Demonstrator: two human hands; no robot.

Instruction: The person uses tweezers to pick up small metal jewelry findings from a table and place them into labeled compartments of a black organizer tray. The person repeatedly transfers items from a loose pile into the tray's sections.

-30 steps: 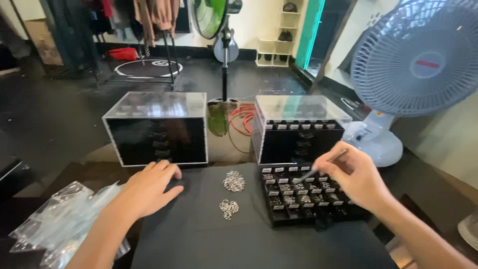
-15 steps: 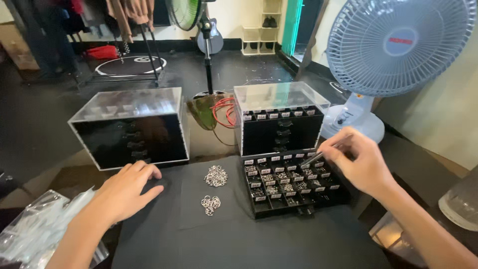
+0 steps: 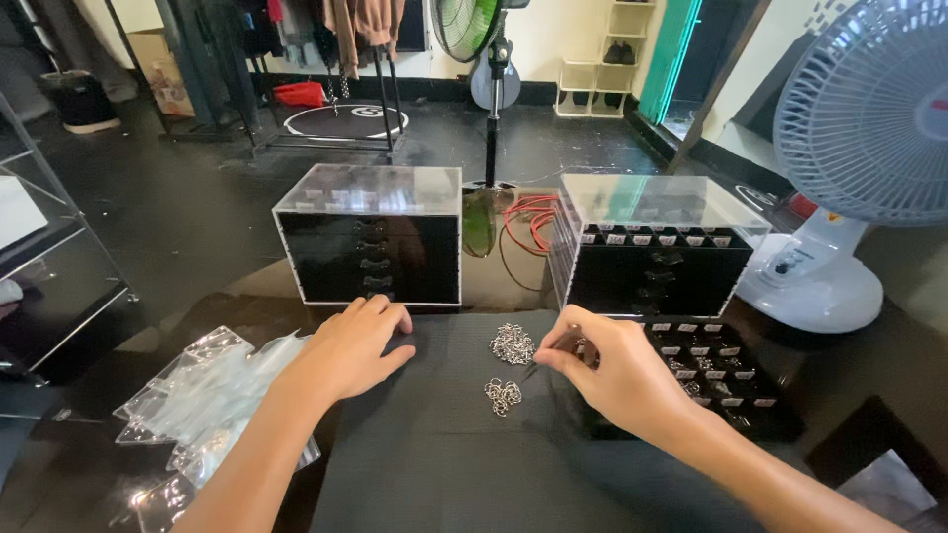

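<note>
- The right hand (image 3: pixel 617 380) pinches a thin, dark pointed tool (image 3: pixel 538 367) (tweezers or a pick, too small to tell which) between thumb and fingertips, its tip aimed left and down toward the dark mat.
- Two small heaps of silver metal rings lie on the black fabric mat (image 3: pixel 434 454) just left of that tip: the far heap (image 3: pixel 513 343) sits just beyond the tool, the near heap (image 3: pixel 503 396) a little closer to the viewer; the tool's tip lies between them, and I cannot tell whether it touches either.
- The left hand (image 3: pixel 348 347) rests palm down and relaxed at the far left edge of the mat, fingers loosely curved, holding nothing.
- Right of the right hand, partly hidden by it, lies a black tray of small compartments (image 3: pixel 721 380) with white labels and tiny silver parts inside.
- Behind the tray stands a clear-topped black drawer cabinet (image 3: pixel 652 252); a second, similar clear-topped cabinet (image 3: pixel 370 247) stands beyond the left hand.
- A pile of clear plastic zip bags (image 3: pixel 207 405) lies on the dark counter (image 3: pixel 889 355) at the near left.
- A white and pale blue desk fan (image 3: pixel 839 197) stands at the far right.
</note>
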